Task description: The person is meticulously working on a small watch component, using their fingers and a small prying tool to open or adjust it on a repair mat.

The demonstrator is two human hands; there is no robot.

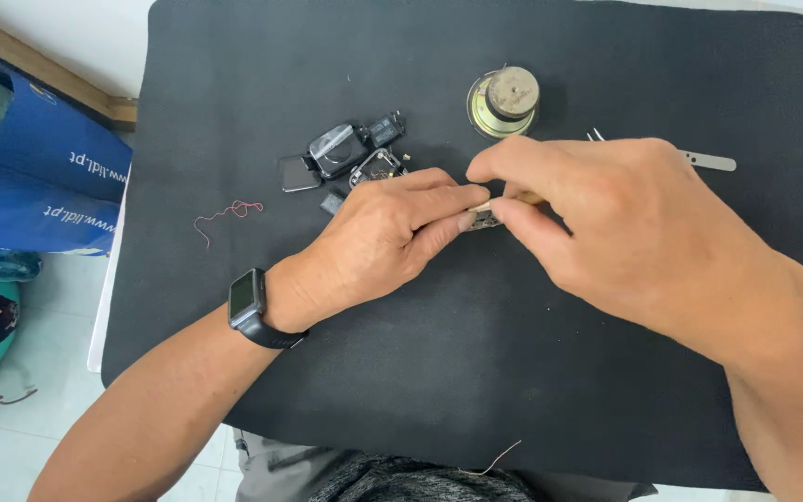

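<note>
Blue bag (44,177) at left; dark, perhaps blank, watch screen (244,297).

The left hand (378,237) reaches in from the lower left, palm down, forearm bare and angled up to the right, with thumb and forefinger pinched together at their tips. The right hand (606,218) comes in from the lower right, back of the hand up, fingers curled and its fingertips (504,209) pinched closed. The two hands meet fingertip to fingertip.

Bright, even daylight; soft shadows; sharp focus; no glare
</note>
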